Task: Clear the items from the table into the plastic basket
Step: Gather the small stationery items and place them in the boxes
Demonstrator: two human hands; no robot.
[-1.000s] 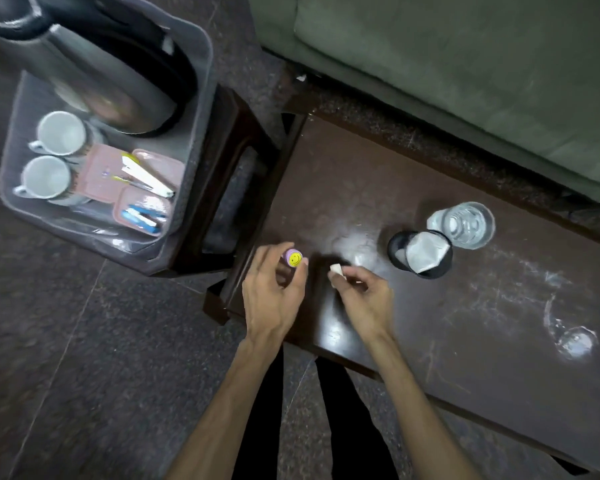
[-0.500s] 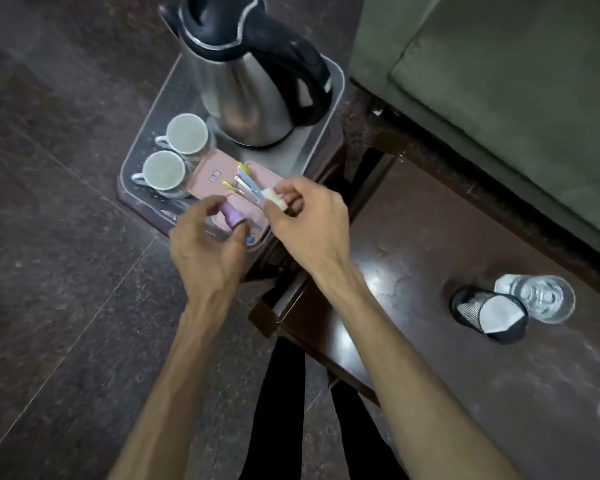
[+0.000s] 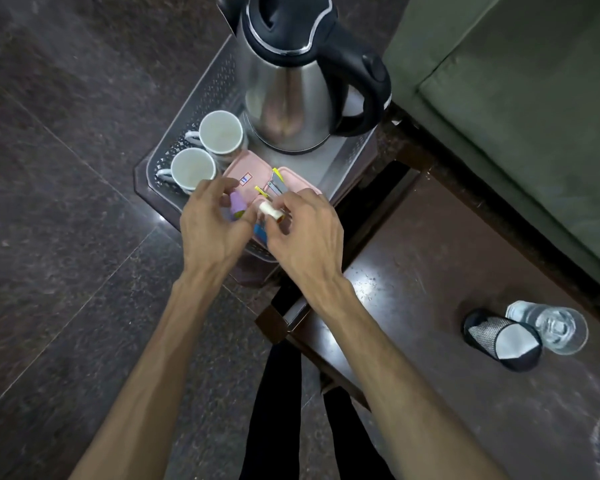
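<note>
Over the near corner of the clear plastic basket (image 3: pixel 174 157), a small purple bottle (image 3: pixel 238 204) is pinched in the left hand (image 3: pixel 212 226) and a small white tube (image 3: pixel 270 210) in the right hand (image 3: pixel 305 233), both half hidden by fingers.

Both forearms are bare from the bottom of the view up to the wrists; no sleeve, cuff, watch, band or ring shows on them. The left hand (image 3: pixel 215 223) and right hand (image 3: pixel 305 233) are bare too, without gloves. The forearms are lean, with tendons and veins standing out along them and across the backs of the hands. The fingernails that show are short and plain. Below and between the arms, two legs (image 3: pixel 278 410) are clad in plain black trousers, with no pattern or seam to be made out.
</note>
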